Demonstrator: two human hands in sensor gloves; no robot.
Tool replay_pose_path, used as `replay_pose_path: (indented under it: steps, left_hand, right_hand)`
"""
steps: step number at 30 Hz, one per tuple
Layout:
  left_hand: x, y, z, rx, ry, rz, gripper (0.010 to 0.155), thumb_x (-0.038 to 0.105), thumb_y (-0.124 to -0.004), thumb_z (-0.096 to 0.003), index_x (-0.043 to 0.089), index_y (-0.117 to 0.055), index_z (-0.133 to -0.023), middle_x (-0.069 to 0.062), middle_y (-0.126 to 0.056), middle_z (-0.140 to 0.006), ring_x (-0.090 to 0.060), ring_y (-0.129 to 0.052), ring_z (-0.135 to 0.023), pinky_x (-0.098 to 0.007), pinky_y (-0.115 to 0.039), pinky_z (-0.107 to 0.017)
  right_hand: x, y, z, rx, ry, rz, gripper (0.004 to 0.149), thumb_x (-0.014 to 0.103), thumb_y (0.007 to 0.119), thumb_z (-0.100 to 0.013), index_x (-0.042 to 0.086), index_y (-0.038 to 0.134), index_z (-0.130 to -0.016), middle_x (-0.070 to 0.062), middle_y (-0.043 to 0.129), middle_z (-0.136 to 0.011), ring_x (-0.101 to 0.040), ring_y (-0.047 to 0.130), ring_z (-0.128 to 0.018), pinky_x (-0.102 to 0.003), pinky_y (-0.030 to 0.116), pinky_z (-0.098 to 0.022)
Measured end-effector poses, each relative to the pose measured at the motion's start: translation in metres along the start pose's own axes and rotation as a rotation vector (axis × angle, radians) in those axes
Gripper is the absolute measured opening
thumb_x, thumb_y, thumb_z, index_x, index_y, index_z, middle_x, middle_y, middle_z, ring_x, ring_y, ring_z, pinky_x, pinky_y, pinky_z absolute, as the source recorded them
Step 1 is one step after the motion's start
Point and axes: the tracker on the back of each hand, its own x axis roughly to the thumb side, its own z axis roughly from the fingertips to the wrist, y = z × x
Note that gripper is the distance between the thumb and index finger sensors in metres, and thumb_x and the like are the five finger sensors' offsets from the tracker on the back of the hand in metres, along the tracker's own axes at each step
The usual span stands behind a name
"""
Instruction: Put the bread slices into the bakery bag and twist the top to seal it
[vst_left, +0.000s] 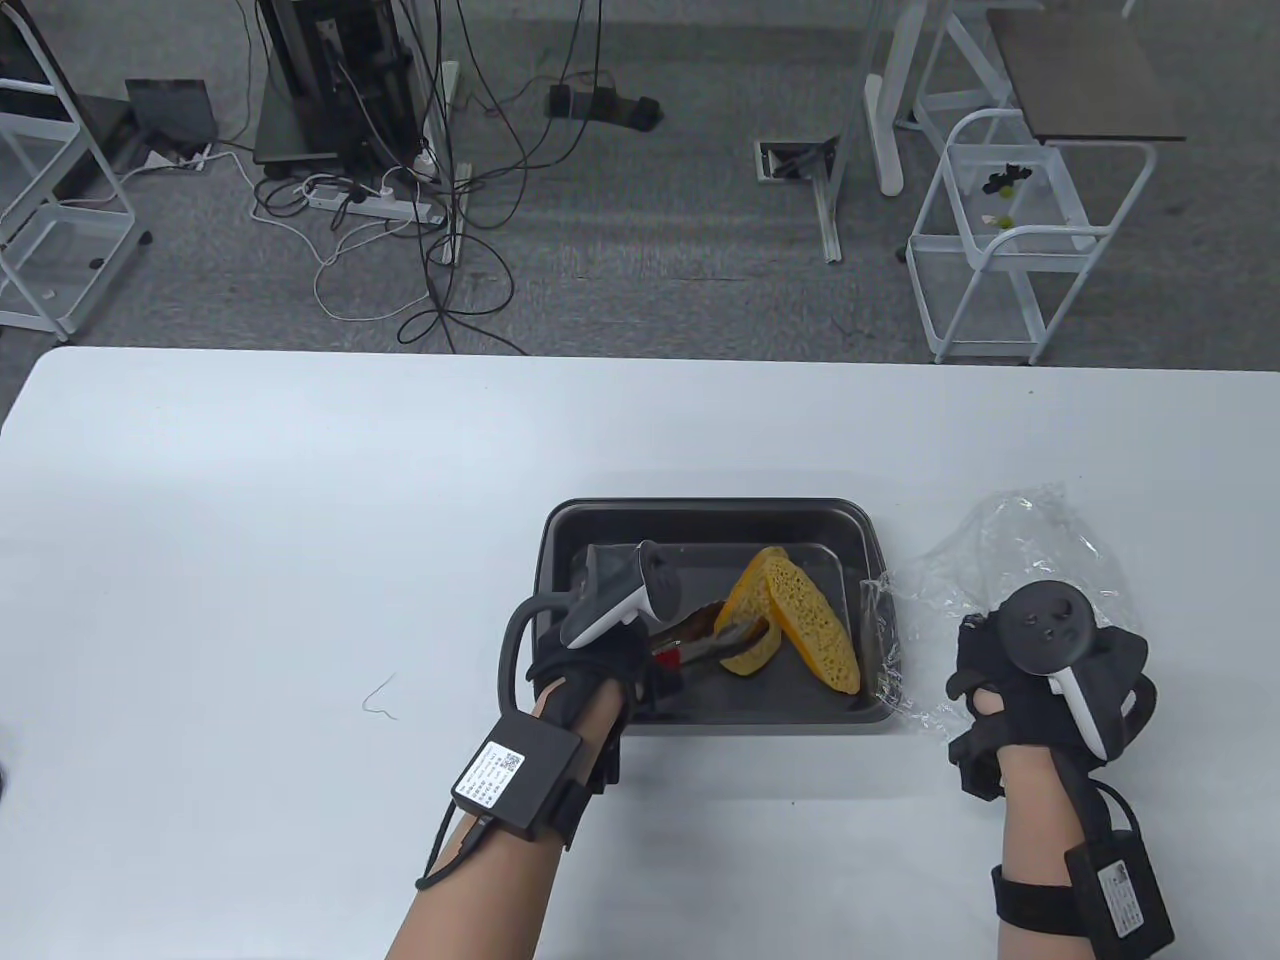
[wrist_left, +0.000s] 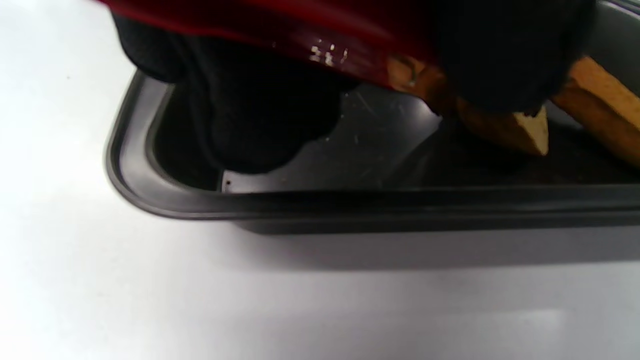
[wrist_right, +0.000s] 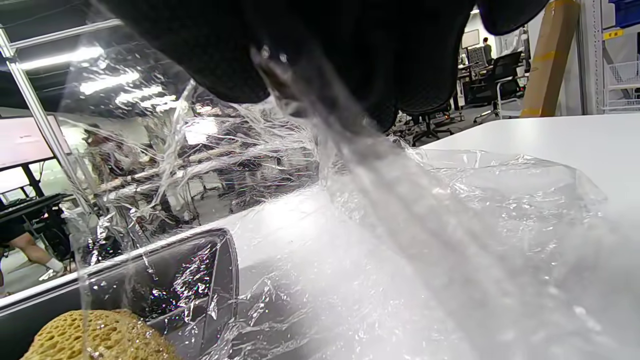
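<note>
White desk (vst_left: 250, 560); dark metal tray (vst_left: 700, 515) near its front edge. Crinkled clear bakery bag (vst_left: 1010, 540) lies just right of the tray, film overlapping the tray's right rim. Right hand (vst_left: 1040, 670) pinches the film; the right wrist view shows the film pulled taut from the fingers. Two yellow, porous bread slices (vst_left: 800, 620) stand on edge in the tray, long axes diagonal. Left hand (vst_left: 600, 660) has its grip closed on red-handled tongs (vst_left: 700, 645), tips at the nearer slice; the left wrist view alone shows the wooden tips.

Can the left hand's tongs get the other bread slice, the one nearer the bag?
Probably yes. The left hand holds tongs in the tray, and that slice lies open beside the nearer one, nothing covering it.
</note>
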Motion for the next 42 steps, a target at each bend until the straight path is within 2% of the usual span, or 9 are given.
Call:
replay_pose_path:
  steps: [5,10,16,20,25,28,32,36,42]
  left_hand:
    - [-0.007,-0.005,0.008,0.115,0.009,-0.035,0.076,0.065,-0.09,-0.0339,0.025,-0.081,-0.097,-0.015,-0.108,-0.074,-0.025,-0.109,-0.054,-0.046,-0.074,-0.075]
    - [-0.018,-0.012,0.021,0.247,0.057,-0.12,0.076,0.065,-0.091,-0.0329,0.027,-0.079,-0.098,-0.008,-0.104,-0.077,-0.018,-0.105,-0.057,-0.048,-0.072,-0.075]
    - [-0.029,-0.022,0.046,0.508,0.128,-0.339,0.078,0.065,-0.092,-0.0305,0.03,-0.074,-0.098,0.0,-0.096,-0.082,-0.018,-0.104,-0.058,-0.05,-0.072,-0.075]
    - [-0.035,-0.026,0.061,0.608,0.157,-0.445,0.078,0.065,-0.092,-0.0302,0.031,-0.073,-0.098,-0.001,-0.096,-0.082,-0.019,-0.105,-0.058,-0.051,-0.072,-0.075]
    - [-0.035,-0.031,0.092,0.755,0.144,-0.538,0.077,0.065,-0.091,-0.0315,0.032,-0.073,-0.098,-0.001,-0.097,-0.082,-0.019,-0.105,-0.058,-0.051,-0.071,-0.076]
    - [-0.031,-0.034,0.121,0.841,0.083,-0.545,0.077,0.065,-0.09,-0.0315,0.032,-0.073,-0.098,-0.001,-0.097,-0.081,-0.019,-0.106,-0.057,-0.051,-0.072,-0.075]
    - [-0.022,-0.035,0.152,0.794,-0.028,-0.439,0.076,0.065,-0.091,-0.0317,0.032,-0.074,-0.098,-0.002,-0.098,-0.08,-0.019,-0.106,-0.055,-0.051,-0.073,-0.074]
    - [-0.008,-0.029,0.168,0.665,-0.133,-0.324,0.077,0.065,-0.092,-0.0319,0.031,-0.074,-0.099,-0.002,-0.099,-0.08,-0.019,-0.107,-0.054,-0.051,-0.074,-0.074]
    - [0.011,-0.007,0.158,0.535,-0.178,-0.243,0.077,0.065,-0.091,-0.0324,0.03,-0.075,-0.099,-0.003,-0.1,-0.078,-0.018,-0.107,-0.052,-0.05,-0.076,-0.072]
  right_hand:
    - [-0.001,0.0,0.0,-0.004,-0.002,-0.01,0.04,0.031,0.085,-0.048,-0.009,0.094,-0.045,-0.022,0.092,-0.089,-0.052,0.081,-0.089,-0.072,0.049,-0.066]
    - [0.0,0.001,0.001,-0.034,-0.015,-0.017,0.041,0.031,0.085,-0.048,-0.009,0.094,-0.045,-0.022,0.092,-0.088,-0.052,0.081,-0.089,-0.072,0.05,-0.066]
    - [0.0,-0.001,0.001,-0.092,-0.015,-0.015,0.04,0.03,0.086,-0.047,-0.009,0.095,-0.043,-0.022,0.092,-0.089,-0.051,0.081,-0.09,-0.072,0.05,-0.066]
    - [-0.001,-0.002,0.002,-0.134,-0.012,-0.019,0.04,0.029,0.086,-0.047,-0.01,0.095,-0.042,-0.022,0.092,-0.088,-0.051,0.081,-0.089,-0.072,0.05,-0.066]
    - [0.0,-0.003,0.005,-0.202,-0.007,-0.017,0.04,0.029,0.086,-0.046,-0.01,0.095,-0.039,-0.022,0.091,-0.089,-0.052,0.08,-0.09,-0.071,0.051,-0.066]
    - [0.002,-0.002,0.007,-0.244,-0.003,-0.018,0.04,0.028,0.086,-0.046,-0.01,0.095,-0.038,-0.023,0.091,-0.089,-0.052,0.08,-0.09,-0.071,0.051,-0.065]
    - [0.004,-0.001,0.009,-0.271,-0.009,-0.015,0.04,0.029,0.086,-0.046,-0.01,0.095,-0.038,-0.023,0.091,-0.089,-0.052,0.079,-0.091,-0.071,0.051,-0.065]
    - [0.006,0.002,0.011,-0.288,-0.023,-0.014,0.04,0.029,0.086,-0.046,-0.01,0.096,-0.038,-0.024,0.089,-0.091,-0.053,0.077,-0.092,-0.072,0.051,-0.065]
    - [0.011,0.003,0.014,-0.284,-0.065,-0.034,0.04,0.03,0.086,-0.047,-0.009,0.096,-0.041,-0.024,0.086,-0.094,-0.054,0.072,-0.095,-0.072,0.049,-0.066]
